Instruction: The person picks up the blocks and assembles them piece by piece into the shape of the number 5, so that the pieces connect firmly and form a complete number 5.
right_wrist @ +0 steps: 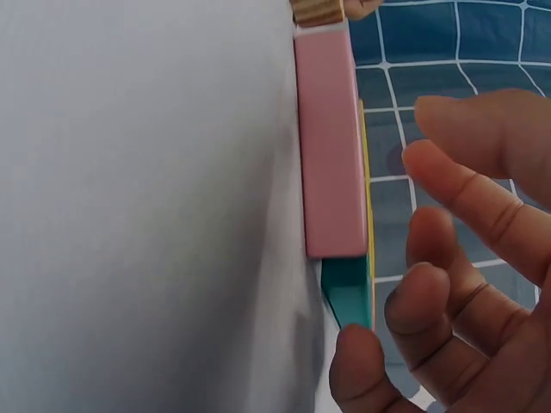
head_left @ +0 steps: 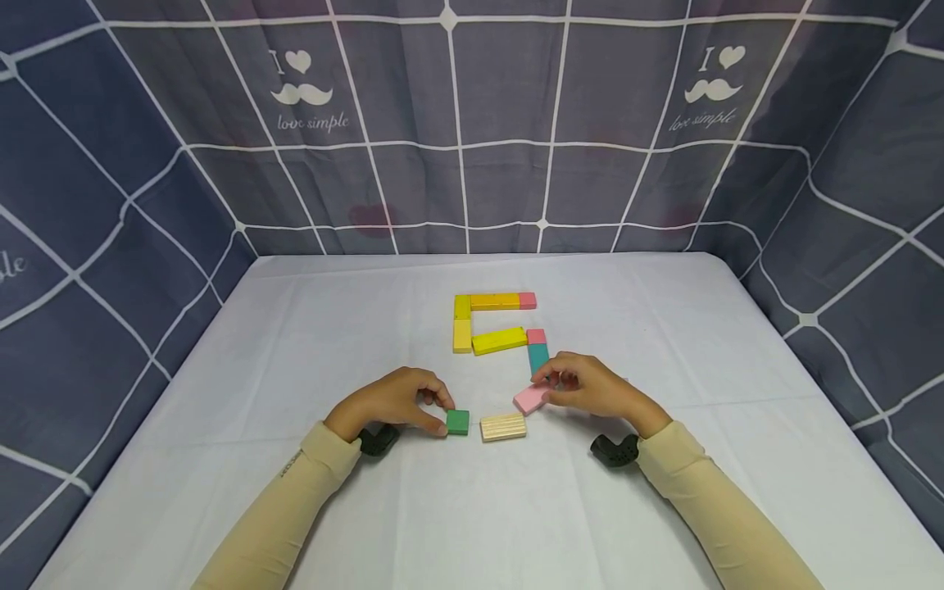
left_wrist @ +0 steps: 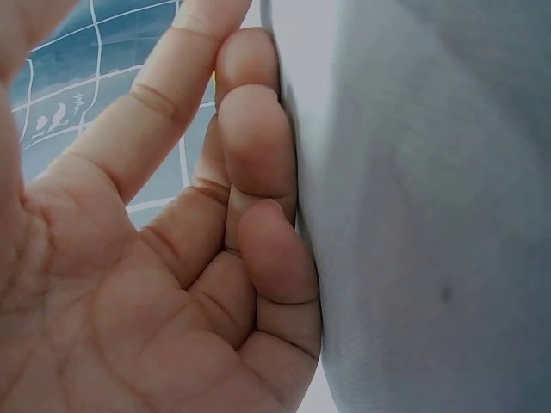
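My left hand (head_left: 401, 400) pinches a small green block (head_left: 458, 422) by its left side, between thumb and index finger. In the left wrist view the other fingers (left_wrist: 258, 146) curl close to the cloth, and the block is hidden. Over the right end of a pink block (head_left: 528, 399) is my right hand (head_left: 590, 385). Its loosely bent fingers (right_wrist: 465, 194) stand apart from that block in the right wrist view. A ridged wooden block (head_left: 503, 427) lies between the green and pink blocks. Behind the pink block sits a teal block (head_left: 538, 357), partly covered by the right fingers.
Farther back, a small pink block (head_left: 536, 336) tops the teal one, beside a slanted yellow block (head_left: 500, 341). Yellow blocks (head_left: 462, 336) form a corner with an orange-yellow row (head_left: 494, 301) ending in another pink piece (head_left: 527, 301). A white cloth (head_left: 332, 328) covers the table; gridded curtains surround it.
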`<state>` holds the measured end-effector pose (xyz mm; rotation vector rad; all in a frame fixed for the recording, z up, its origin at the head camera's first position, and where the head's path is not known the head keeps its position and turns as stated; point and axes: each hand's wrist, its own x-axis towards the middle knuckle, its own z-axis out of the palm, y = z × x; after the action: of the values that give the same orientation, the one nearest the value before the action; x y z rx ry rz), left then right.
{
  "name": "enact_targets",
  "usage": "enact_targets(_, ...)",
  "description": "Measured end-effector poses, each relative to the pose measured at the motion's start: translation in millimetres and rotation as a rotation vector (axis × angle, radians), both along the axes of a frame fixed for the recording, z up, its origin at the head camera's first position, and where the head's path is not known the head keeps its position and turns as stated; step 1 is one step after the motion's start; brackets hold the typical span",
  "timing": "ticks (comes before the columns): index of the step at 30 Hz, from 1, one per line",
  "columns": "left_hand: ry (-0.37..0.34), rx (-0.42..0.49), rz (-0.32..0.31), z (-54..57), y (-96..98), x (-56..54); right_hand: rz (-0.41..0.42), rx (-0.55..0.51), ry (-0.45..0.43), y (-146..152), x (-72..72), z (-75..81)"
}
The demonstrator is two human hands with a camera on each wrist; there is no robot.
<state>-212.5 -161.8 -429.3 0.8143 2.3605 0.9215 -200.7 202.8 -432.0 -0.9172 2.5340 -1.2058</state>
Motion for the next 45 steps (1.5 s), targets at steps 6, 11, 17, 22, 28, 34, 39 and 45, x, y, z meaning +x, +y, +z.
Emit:
enact_targets(6,0.007,-0.006,0.000,-0.6,0.4,-0.2,0.041,-0.045,-0.054,-4.3,1.0,-0.3)
enact_targets(11,0.015,0.003,-0.004,-1.0,0.0,0.0,0.086,-0.082,-0.084,-8.0,1.7,-1.1)
enact_targets(17,0.020,0.008,-0.003,-1.2,-1.1,0.6,0.132,-0.077,-0.124,-15.1,3.5,-3.4)
enact_targets(22,0.015,0.008,-0.005,-0.6,-0.5,0.9,0.143,-0.053,-0.192,-21.8,7.5,-2.0)
enact_targets(28,0.018,0.005,-0.010,0.7,-0.2,1.1,0.150,-0.035,-0.212,-29.4,11.4,-4.1)
enact_targets(34,0.019,0.004,-0.021,3.0,-1.4,0.8,0.159,-0.023,-0.191,-33.9,13.5,-5.8)
enact_targets(39,0.028,-0.005,-0.035,3.7,-3.8,-0.3,0.143,0.003,-0.170,-37.2,14.6,-6.5)
enact_targets(45,0.021,-0.002,-0.048,5.0,-7.9,-2.2,0.111,0.031,-0.125,-40.6,17.1,-5.6)
